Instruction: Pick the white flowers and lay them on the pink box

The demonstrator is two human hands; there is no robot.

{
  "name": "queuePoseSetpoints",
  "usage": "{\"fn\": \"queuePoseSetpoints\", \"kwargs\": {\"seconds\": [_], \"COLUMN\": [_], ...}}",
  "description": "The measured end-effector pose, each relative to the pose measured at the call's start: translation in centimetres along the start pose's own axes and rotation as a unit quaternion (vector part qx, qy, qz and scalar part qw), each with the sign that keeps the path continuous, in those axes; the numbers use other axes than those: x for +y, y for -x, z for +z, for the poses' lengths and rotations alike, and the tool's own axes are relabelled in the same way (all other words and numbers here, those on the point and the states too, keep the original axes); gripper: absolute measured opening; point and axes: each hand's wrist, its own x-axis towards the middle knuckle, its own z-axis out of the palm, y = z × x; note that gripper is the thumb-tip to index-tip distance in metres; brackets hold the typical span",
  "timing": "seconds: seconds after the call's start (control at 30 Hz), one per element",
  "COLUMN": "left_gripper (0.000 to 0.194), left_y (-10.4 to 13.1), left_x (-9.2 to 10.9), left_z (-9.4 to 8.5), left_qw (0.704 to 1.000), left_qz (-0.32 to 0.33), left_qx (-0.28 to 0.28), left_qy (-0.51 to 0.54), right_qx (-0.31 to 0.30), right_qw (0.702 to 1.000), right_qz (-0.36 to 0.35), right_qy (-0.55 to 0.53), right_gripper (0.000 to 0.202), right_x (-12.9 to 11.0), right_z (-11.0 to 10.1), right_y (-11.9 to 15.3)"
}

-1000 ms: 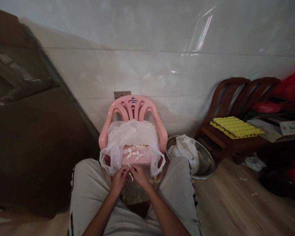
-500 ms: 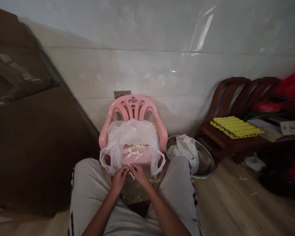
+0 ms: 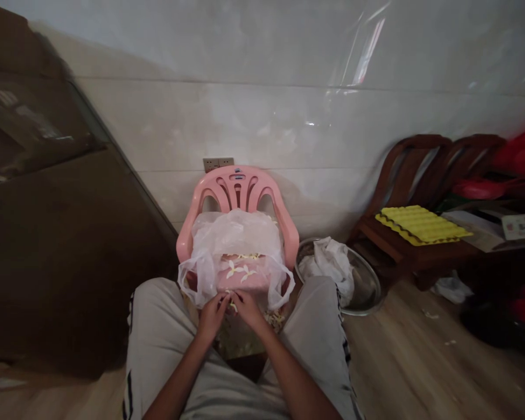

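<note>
My left hand (image 3: 212, 315) and my right hand (image 3: 247, 310) meet fingertip to fingertip between my knees, at the front edge of a pink plastic chair (image 3: 291, 240). Both hands are closed, pinching a small pale flower-like piece (image 3: 233, 306), partly hidden by the fingers. On the seat just beyond lie two white-and-yellow flower-like pieces (image 3: 247, 273). A translucent plastic bag (image 3: 234, 230) spreads over the seat, its handles hanging at both sides. More pale pieces (image 3: 250, 256) show at the bag's mouth. Below my right hand, a heap of pale bits (image 3: 275, 319) is partly visible.
Right of the chair, a metal basin (image 3: 367, 297) holds a crumpled white bag (image 3: 332, 265). Farther right, a yellow egg tray (image 3: 422, 224) rests on a wooden chair (image 3: 387, 236). A large brown cardboard box (image 3: 70, 251) stands on the left. The tiled wall (image 3: 262, 128) rises behind.
My fingers have shifted slightly around the pale piece, which now shows less below them. The view has tilted a little; the chair, bag and pieces on the seat stay in place.
</note>
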Motion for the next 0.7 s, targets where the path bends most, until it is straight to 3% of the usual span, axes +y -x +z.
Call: {"fn": "queuePoseSetpoints", "kwargs": {"seconds": [0.37,0.7], "left_gripper": [0.032,0.029], "left_y": [0.1,0.06], "left_x": [0.06,-0.39], "left_z": [0.01,-0.04], "left_qw": [0.999,0.997], "left_qz": [0.002,0.035], "left_qx": [0.028,0.03], "left_qy": [0.015,-0.057], "right_qx": [-0.015,0.003], "right_qw": [1.0,0.986], "right_qz": [-0.013,-0.079], "right_qy": [-0.012,0.149], "right_gripper": [0.031,0.027], "right_x": [0.38,-0.21], "right_z": [-0.12,-0.51], "right_y": [-0.23,0.08]}}
